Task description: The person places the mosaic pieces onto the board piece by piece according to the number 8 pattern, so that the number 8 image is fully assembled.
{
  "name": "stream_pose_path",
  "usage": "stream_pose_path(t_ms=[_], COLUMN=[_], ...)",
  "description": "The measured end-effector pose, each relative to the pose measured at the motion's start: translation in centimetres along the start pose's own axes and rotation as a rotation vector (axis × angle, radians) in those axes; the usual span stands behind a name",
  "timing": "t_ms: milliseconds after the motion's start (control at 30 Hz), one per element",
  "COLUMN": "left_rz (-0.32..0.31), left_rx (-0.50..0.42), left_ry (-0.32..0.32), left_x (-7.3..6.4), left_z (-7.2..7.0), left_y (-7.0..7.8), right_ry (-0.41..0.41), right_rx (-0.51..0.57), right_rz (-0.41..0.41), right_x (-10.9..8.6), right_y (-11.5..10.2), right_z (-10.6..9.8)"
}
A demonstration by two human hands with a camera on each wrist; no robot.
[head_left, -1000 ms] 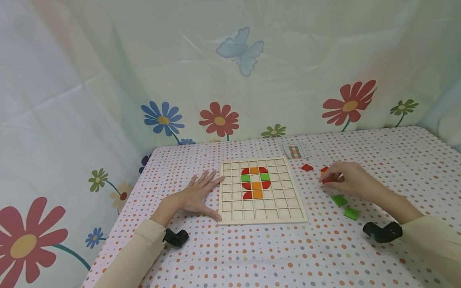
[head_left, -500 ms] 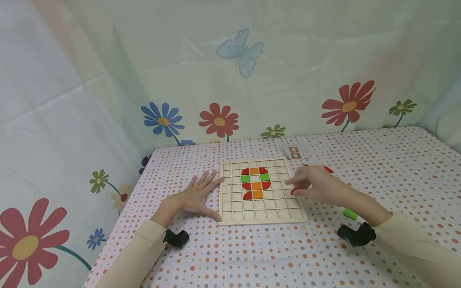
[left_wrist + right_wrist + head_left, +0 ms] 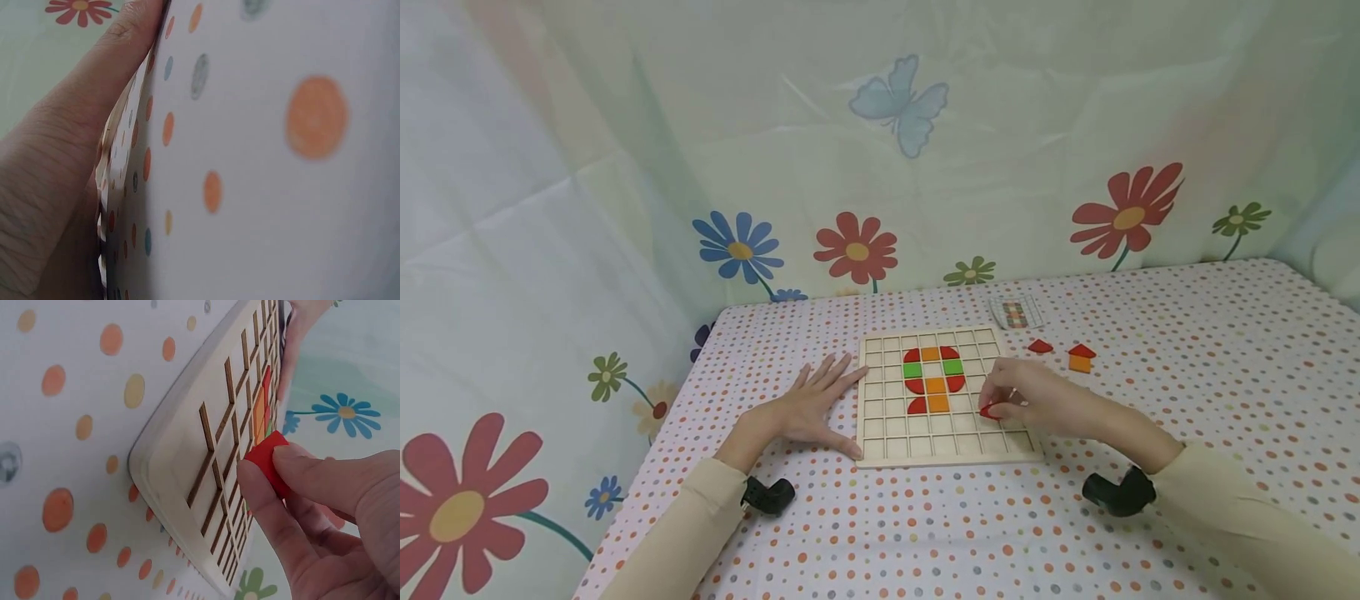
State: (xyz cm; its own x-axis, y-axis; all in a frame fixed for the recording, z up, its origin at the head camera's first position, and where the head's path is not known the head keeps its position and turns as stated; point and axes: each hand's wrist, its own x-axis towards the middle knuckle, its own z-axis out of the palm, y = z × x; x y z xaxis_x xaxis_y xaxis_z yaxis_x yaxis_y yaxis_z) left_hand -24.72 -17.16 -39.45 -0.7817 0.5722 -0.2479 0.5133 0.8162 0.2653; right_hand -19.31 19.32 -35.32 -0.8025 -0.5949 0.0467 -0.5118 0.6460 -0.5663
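Note:
A square wooden grid board [image 3: 880, 433] lies on the table, with red, orange and green tiles set in a ring and stem pattern in its cells. My left hand [image 3: 812, 408] rests spread beside the board's left edge, thumb and fingertips at the frame. In the left wrist view, part of that hand [image 3: 69, 112] shows against the dotted cloth. Over the right part of the grid, my right hand [image 3: 1037, 398] pinches a small red tile [image 3: 267, 464] between thumb and fingers. The tile is held tilted, close over the cells.
Right of the board lie a red tile [image 3: 1040, 346], another red tile [image 3: 1082, 351] and an orange tile [image 3: 1080, 364]. A pattern card [image 3: 1016, 314] sits behind the board's far right corner. A dotted cloth [image 3: 925, 533] covers the table, and a flowered curtain hangs behind.
My right hand has carried the red tile left from the loose tiles to over the board. My left hand stays at the board's edge.

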Motion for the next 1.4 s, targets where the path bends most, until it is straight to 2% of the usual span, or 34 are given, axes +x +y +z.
stream_pose_path(t_ms=[200,433,600,833,933,1167,1400], left_rz=[0.003,0.005,-0.004,-0.002,-0.004,-0.007,-0.013], left_rx=[-0.011,-0.008,-0.008,-0.013,-0.011,-0.009,0.004], left_ry=[0.000,0.002,-0.004,-0.005,-0.009,-0.008,0.001], left_x=[0.0,0.3,0.0,0.0,0.0,0.1,0.0], left_z=[0.0,0.3,0.0,0.0,0.0,0.0,0.0], left_y=[0.0,-0.6,-0.2,-0.1,-0.2,-0.1,0.2], right_ry=[-0.025,-0.021,0.045,0.167,0.195,0.179,0.169], right_rx=[-0.030,0.002,0.023,0.048,0.059,0.092,0.030], right_rz=[-0.023,-0.044,-0.042,-0.035,-0.026,0.014,0.048], right_x=[0.1,0.0,0.4,1.8,2.4,3.3,3.7], right_y=[0.1,0.2,0.1,0.1,0.1,0.0,-0.5], right_z=[0.2,0.1,0.4,1.2,1.6,2.4,2.6])
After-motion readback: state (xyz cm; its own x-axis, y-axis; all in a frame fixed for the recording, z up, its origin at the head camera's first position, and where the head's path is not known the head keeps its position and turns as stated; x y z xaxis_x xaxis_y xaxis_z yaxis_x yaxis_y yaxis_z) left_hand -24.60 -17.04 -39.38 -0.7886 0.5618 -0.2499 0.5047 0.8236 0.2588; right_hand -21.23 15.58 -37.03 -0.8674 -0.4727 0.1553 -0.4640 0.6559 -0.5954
